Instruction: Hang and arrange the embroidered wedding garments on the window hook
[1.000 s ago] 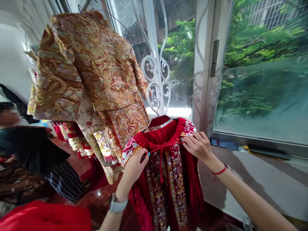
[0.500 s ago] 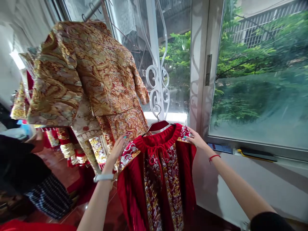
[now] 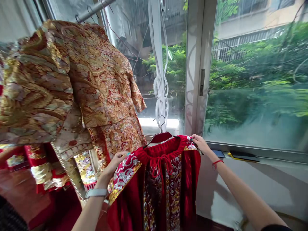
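Note:
A red robe (image 3: pixel 187 179) with a gathered neckline, a tied red cord and silver and gold embroidery hangs on a dark hanger (image 3: pixel 161 137) in front of me. My left hand (image 3: pixel 117 161), with a pale band at the wrist, is closed on its left shoulder edge; some of the fingers are hidden. At the opposite shoulder, my right hand (image 3: pixel 199 143) pinches the embroidered cloth, a red string bracelet on its wrist. The hanger's hook points upward near the white window scrollwork. Beside the robe, on the left, hangs a gold brocade jacket (image 3: pixel 103 80).
A metal rail (image 3: pixel 93 12) with wire hangers runs above the jacket. More red and gold garments (image 3: pixel 45 170) hang lower left, where part of another person's arm (image 3: pixel 9 153) shows. Behind are windows (image 3: pixel 255 80); a phone-like slab (image 3: pixel 218 154) and a dark flat object (image 3: pixel 245 157) lie on the sill.
My view has shifted, and the gold jacket appears larger and further left. Both hands stay at the robe's shoulders, which sit lower in view. The person at left has mostly left the picture.

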### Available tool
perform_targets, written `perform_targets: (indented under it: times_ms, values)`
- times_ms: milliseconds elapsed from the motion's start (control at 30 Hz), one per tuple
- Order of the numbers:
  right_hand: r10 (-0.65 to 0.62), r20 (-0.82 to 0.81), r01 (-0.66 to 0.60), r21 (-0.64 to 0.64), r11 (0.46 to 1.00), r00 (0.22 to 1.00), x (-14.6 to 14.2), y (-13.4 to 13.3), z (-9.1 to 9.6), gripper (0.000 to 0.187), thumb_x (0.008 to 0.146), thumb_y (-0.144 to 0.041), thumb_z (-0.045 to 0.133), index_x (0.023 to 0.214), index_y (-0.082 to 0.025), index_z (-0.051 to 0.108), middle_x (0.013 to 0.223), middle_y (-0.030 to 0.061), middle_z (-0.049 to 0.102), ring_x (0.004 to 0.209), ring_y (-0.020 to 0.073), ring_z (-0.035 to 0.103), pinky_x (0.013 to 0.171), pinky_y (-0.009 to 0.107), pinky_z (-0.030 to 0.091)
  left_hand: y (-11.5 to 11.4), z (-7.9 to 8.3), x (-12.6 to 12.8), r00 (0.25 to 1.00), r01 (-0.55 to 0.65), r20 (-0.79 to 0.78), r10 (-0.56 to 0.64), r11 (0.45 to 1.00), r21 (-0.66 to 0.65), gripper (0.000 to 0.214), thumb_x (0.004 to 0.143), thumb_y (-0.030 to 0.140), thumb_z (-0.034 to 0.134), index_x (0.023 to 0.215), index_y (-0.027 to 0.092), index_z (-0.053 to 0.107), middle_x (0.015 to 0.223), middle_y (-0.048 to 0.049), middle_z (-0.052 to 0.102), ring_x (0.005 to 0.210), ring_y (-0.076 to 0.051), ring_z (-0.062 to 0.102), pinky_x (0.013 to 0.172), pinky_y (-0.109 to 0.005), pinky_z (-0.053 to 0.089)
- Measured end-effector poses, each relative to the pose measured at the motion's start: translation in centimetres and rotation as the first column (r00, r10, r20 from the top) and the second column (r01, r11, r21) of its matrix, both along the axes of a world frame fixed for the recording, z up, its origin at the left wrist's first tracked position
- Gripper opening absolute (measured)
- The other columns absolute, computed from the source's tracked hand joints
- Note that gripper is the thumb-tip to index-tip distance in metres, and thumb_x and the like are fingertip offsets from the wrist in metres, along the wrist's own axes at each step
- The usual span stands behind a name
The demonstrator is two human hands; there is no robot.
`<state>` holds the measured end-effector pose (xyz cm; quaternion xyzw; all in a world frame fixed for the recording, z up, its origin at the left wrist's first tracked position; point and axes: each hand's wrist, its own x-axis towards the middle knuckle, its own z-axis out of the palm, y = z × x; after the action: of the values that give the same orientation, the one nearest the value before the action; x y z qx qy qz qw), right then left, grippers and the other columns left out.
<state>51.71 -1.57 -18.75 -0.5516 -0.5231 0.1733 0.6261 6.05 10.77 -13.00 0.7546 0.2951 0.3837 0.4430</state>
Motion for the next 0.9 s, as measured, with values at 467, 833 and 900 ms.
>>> perform_targets:
  times_ms: [467,833,900]
  values:
    - [0.277,-0.237,-0.342,-0.306,0.888,0.931,0.7,-4.9,2.4,0.042,0.071,-0.053,0.071,0.102,-0.026,0.065,0.092,0.0047,0.074,0.078,0.0235,0.069,0.071,0.036,0.055,-3.1,-1.3,-1.0,0.929,-0.347,-0.017,0.369,0.886,0.307,0.057,0.072,0.069,0.062,0.095,0.018,0.072,0.101,-0.0115,0.074,0.097,-0.031,0.066,0.092,-0.043,0.050]
    - [-0.028,0.544,0.154,-0.187,0.970,0.838,-1.0,-3.6,7.0,0.047,0.090,-0.058,0.041,0.079,-0.021,0.068,0.090,0.0095,0.071,0.084,0.0254,0.063,0.078,0.036,0.047,-3.6,1.0,5.1,0.869,-0.449,0.026,0.494,0.767,0.458,0.037,0.087,0.048,0.051,0.106,0.020,0.066,0.108,-0.0088,0.064,0.099,-0.023,0.060,0.089,-0.035,0.046]
    - [-0.005,0.641,0.207,-0.241,0.948,0.768,-2.5,-3.0,8.3,0.055,0.089,-0.062,0.039,0.061,-0.021,0.061,0.071,0.0077,0.067,0.069,0.0227,0.060,0.066,0.034,0.043,-2.7,3.4,6.5,0.889,-0.301,-0.171,0.426,0.822,0.483,0.033,0.084,0.049,0.053,0.087,0.020,0.069,0.088,-0.0065,0.067,0.083,-0.022,0.060,0.079,-0.033,0.047]
